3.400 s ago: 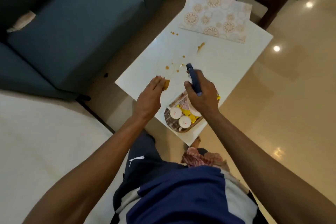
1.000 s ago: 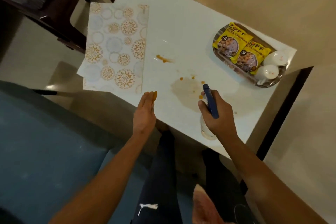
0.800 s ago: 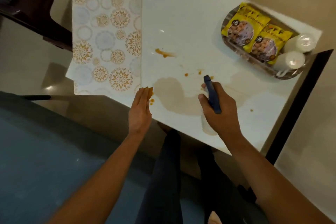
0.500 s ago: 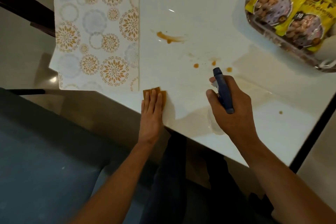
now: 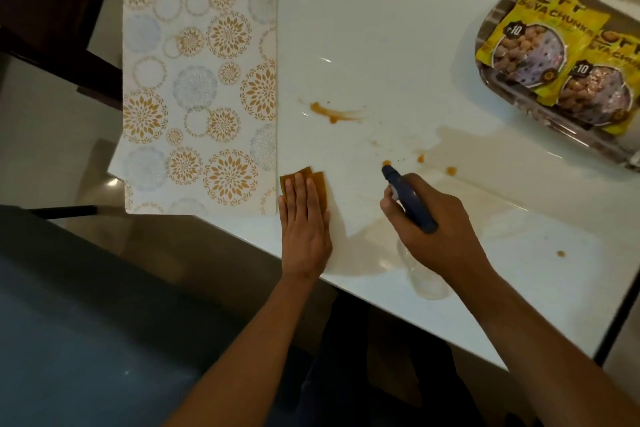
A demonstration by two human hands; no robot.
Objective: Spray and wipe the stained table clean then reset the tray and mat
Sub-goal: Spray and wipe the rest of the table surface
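Observation:
A white table (image 5: 374, 28) carries an orange-brown smear (image 5: 334, 111) near its middle and small orange drops (image 5: 420, 159) to the right. My left hand (image 5: 304, 218) lies flat on a folded brown cloth (image 5: 304, 180), pressing it to the tabletop beside the mat. My right hand (image 5: 429, 225) grips a clear spray bottle with a blue head (image 5: 408, 199), nozzle aimed at the drops. The patterned mat (image 5: 201, 90) lies at the table's left end, overhanging the edge. A tray (image 5: 568, 135) with two yellow snack packets (image 5: 540, 42) stands at the right.
A dark wooden chair (image 5: 59, 10) stands past the mat at the upper left. A blue-grey sofa (image 5: 86, 340) fills the lower left. One more orange drop (image 5: 560, 253) lies near the table's right front. The table's dark frame edge (image 5: 616, 322) runs down the right.
The view has closed in on the table. My left hand has gone from edge-on above the table to flat on the cloth. The right hand keeps the bottle pointed at the drops.

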